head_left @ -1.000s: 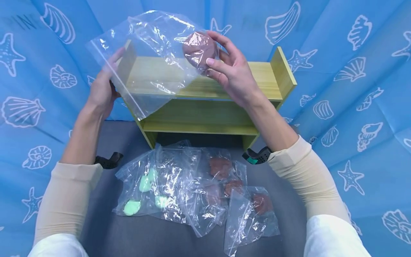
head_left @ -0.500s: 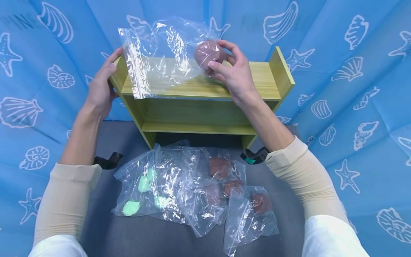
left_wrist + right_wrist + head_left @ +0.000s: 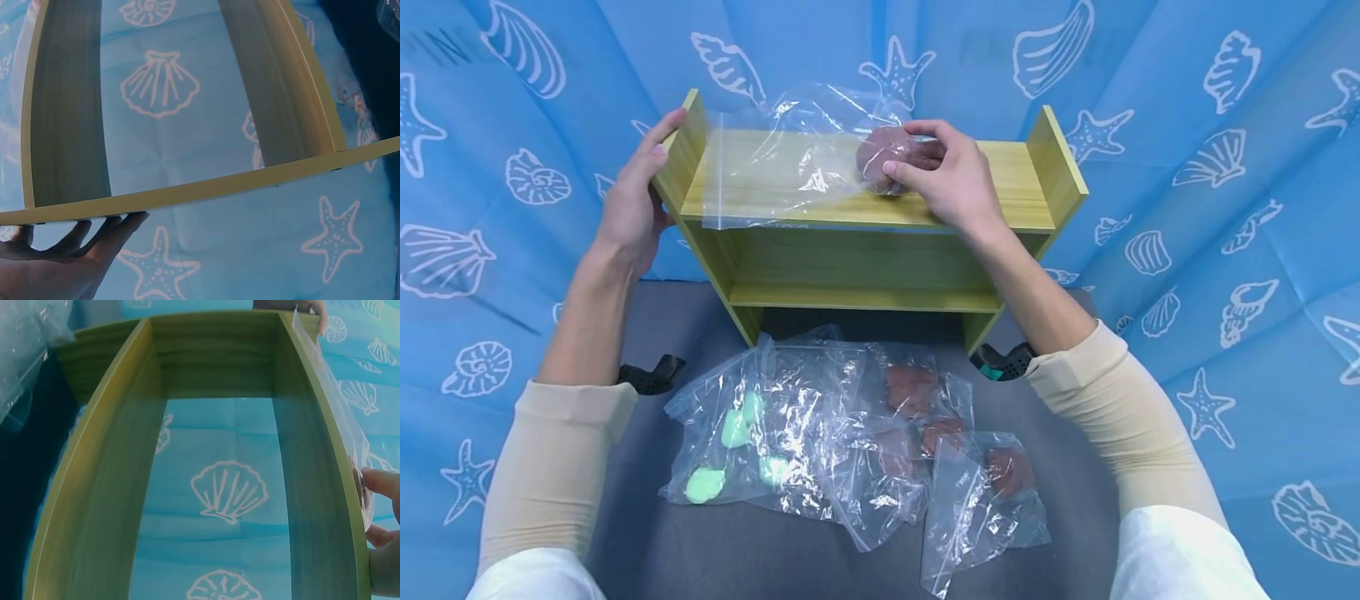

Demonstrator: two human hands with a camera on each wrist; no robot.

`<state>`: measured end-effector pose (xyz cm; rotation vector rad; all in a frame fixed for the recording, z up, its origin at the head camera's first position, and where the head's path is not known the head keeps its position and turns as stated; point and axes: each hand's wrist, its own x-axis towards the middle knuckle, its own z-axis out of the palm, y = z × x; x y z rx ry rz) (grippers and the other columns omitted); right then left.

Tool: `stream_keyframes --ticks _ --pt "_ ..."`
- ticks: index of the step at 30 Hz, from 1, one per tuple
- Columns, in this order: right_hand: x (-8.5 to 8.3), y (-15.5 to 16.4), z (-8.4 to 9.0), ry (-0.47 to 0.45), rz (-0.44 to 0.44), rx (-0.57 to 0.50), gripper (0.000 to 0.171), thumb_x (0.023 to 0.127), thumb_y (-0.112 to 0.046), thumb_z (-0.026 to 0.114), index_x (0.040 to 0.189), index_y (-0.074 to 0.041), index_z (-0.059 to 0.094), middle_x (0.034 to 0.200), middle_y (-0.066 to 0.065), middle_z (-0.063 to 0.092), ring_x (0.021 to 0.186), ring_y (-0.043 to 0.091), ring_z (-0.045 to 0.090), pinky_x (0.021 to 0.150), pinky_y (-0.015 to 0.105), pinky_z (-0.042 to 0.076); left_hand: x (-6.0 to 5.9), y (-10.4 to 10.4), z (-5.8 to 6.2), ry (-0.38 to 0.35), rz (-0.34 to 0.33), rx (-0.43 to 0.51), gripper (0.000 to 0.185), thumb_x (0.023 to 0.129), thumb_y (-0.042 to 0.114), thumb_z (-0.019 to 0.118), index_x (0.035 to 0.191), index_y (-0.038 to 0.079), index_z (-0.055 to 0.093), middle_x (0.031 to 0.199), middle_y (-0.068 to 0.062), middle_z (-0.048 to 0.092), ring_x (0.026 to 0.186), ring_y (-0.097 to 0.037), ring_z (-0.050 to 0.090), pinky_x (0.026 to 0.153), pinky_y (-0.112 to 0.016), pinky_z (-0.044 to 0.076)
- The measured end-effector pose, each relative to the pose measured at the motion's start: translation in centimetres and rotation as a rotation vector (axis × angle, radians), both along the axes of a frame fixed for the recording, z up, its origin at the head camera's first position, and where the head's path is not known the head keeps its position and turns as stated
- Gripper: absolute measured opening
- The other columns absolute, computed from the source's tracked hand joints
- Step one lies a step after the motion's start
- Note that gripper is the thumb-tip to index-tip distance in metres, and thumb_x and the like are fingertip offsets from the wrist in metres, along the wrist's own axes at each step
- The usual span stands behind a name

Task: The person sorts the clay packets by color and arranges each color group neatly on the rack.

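Note:
A clear zip bag (image 3: pixel 775 171) with a brown lump (image 3: pixel 876 158) inside lies on the top board of a small yellow-green wooden shelf (image 3: pixel 850 267). My right hand (image 3: pixel 943 179) grips the lump through the plastic, fingers curled over it. In the right wrist view the fingertips (image 3: pixel 381 487) pinch the bag (image 3: pixel 337 412) at the board's edge. My left hand (image 3: pixel 636 196) rests flat against the shelf's left side panel with straight fingers. The left wrist view shows those fingers (image 3: pixel 94 234) under the panel's edge (image 3: pixel 219 187), holding nothing.
On the grey table in front of the shelf lies a heap of clear bags, one with green lumps (image 3: pixel 730 442), others with brown lumps (image 3: pixel 913 392). Another bag (image 3: pixel 992 492) lies near the front. Black clips (image 3: pixel 655 375) (image 3: pixel 1003 362) sit beside the shelf's feet. Blue shell-print cloth surrounds everything.
My right hand brought the bagged lump down from the air onto the top board. My left hand left the bag and settled on the shelf's left side panel.

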<state>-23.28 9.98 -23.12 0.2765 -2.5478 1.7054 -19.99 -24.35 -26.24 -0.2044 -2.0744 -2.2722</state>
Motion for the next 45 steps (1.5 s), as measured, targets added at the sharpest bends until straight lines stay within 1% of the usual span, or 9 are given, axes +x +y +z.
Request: stream_keyframes --ticks 6,10,15,20,27,32,36,40,45 --pt "0.3 0.5 0.4 0.002 -0.023 0.154 0.061 0.086 -0.035 0.078 0.140 -0.018 0.054 0.133 0.006 0.061 0.113 0.013 0.062 0.094 0.026 0.048 -0.2 0.0 0.1 0.002 -0.003 0.012 0.047 0.103 0.034 0.034 0.150 0.035 0.042 0.124 -0.008 0.042 0.096 -0.019 0.046 0.075 -0.033 0.041" --pt "0.9 0.9 0.5 0.006 -0.026 0.179 0.066 0.087 -0.042 0.076 0.143 -0.019 0.050 0.140 0.003 0.056 0.118 0.014 0.060 0.097 0.028 0.047 -0.3 0.1 0.1 -0.002 0.000 0.019 0.046 0.103 0.033 0.034 0.148 0.033 0.044 0.122 -0.008 0.043 0.092 -0.020 0.046 0.073 -0.034 0.042" --pt "2.3 1.8 0.1 0.047 -0.025 0.216 0.068 0.090 -0.044 0.072 0.147 -0.020 0.044 0.148 0.002 0.048 0.121 0.015 0.058 0.098 0.030 0.048 -0.2 0.2 0.2 -0.035 0.043 0.014 0.044 0.101 0.029 0.031 0.142 0.031 0.049 0.118 -0.008 0.044 0.089 -0.021 0.046 0.068 -0.034 0.042" --pt "3.8 3.0 -0.8 0.137 -0.022 0.136 0.057 0.092 -0.032 0.071 0.141 -0.012 0.049 0.142 0.003 0.052 0.118 0.016 0.059 0.097 0.028 0.048 0.0 0.3 0.4 -0.039 0.039 0.016 0.042 0.102 0.030 0.032 0.140 0.031 0.050 0.120 -0.008 0.044 0.092 -0.021 0.046 0.070 -0.035 0.042" --pt "5.7 5.2 -2.2 0.273 0.035 -0.100 0.046 0.092 -0.007 0.070 0.134 -0.002 0.053 0.133 0.013 0.055 0.112 0.026 0.062 0.095 0.030 0.050 -0.1 0.4 0.3 -0.024 0.036 0.051 0.040 0.103 0.041 0.039 0.139 0.028 0.051 0.116 -0.009 0.046 0.089 -0.021 0.047 0.065 -0.034 0.041" --pt "7.2 7.3 -3.1 0.306 0.068 -0.223 0.047 0.090 0.002 0.068 0.135 -0.001 0.053 0.130 0.021 0.055 0.105 0.027 0.065 0.091 0.029 0.052 0.0 0.5 0.2 -0.023 0.046 0.049 0.039 0.103 0.043 0.039 0.137 0.029 0.053 0.113 -0.009 0.046 0.086 -0.021 0.047 0.062 -0.032 0.041" --pt "8.3 9.0 -4.0 0.301 0.085 -0.244 0.048 0.090 0.005 0.067 0.136 -0.002 0.053 0.128 0.021 0.055 0.101 0.025 0.065 0.089 0.026 0.052 0.1 0.6 0.3 -0.034 0.048 0.062 0.038 0.104 0.044 0.037 0.135 0.029 0.053 0.113 -0.009 0.046 0.086 -0.021 0.047 0.061 -0.032 0.041" --pt "9.6 10.3 -5.4 0.301 0.114 -0.207 0.050 0.091 0.007 0.065 0.138 0.000 0.050 0.129 0.018 0.056 0.099 0.022 0.066 0.087 0.025 0.053 0.1 0.6 0.3 -0.037 0.052 0.082 0.040 0.103 0.049 0.039 0.134 0.028 0.054 0.111 -0.009 0.047 0.085 -0.021 0.046 0.062 -0.032 0.039" --pt "10.9 12.0 -7.4 0.346 0.141 -0.206 0.050 0.091 0.011 0.062 0.138 0.002 0.049 0.129 0.019 0.056 0.098 0.022 0.066 0.086 0.025 0.053 0.0 1.0 0.2 -0.018 0.070 0.064 0.040 0.105 0.047 0.036 0.135 0.027 0.054 0.110 -0.009 0.046 0.085 -0.021 0.046 0.064 -0.032 0.038"
